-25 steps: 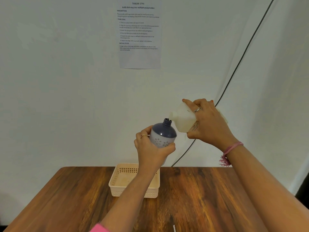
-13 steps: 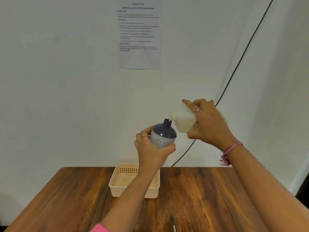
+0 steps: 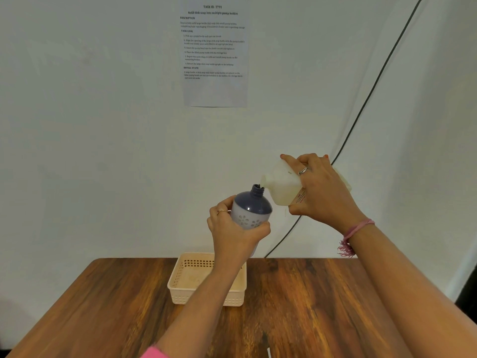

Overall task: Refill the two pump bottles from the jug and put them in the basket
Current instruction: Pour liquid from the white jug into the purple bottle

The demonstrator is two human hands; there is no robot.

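My left hand point(image 3: 233, 233) grips a pump bottle point(image 3: 251, 209) with a blue-grey top and a white, flower-dotted body, held up in the air with its neck uncapped. My right hand point(image 3: 320, 189) holds a translucent white jug point(image 3: 282, 187) tipped over to the left, its mouth right at the bottle's open neck. Below them a cream plastic basket point(image 3: 180, 282) stands on the wooden table point(image 3: 309, 306); what shows of its inside looks empty, and my left forearm hides part of it. A second pump bottle is not in view.
A printed task sheet point(image 3: 214, 51) hangs on the white wall behind. A black cable point(image 3: 361, 112) runs diagonally down the wall to behind the table. A small white object point(image 3: 269, 353) lies at the table's near edge.
Nothing has visibly moved; both hands hold the bottle and the tipped jug in the same pose.
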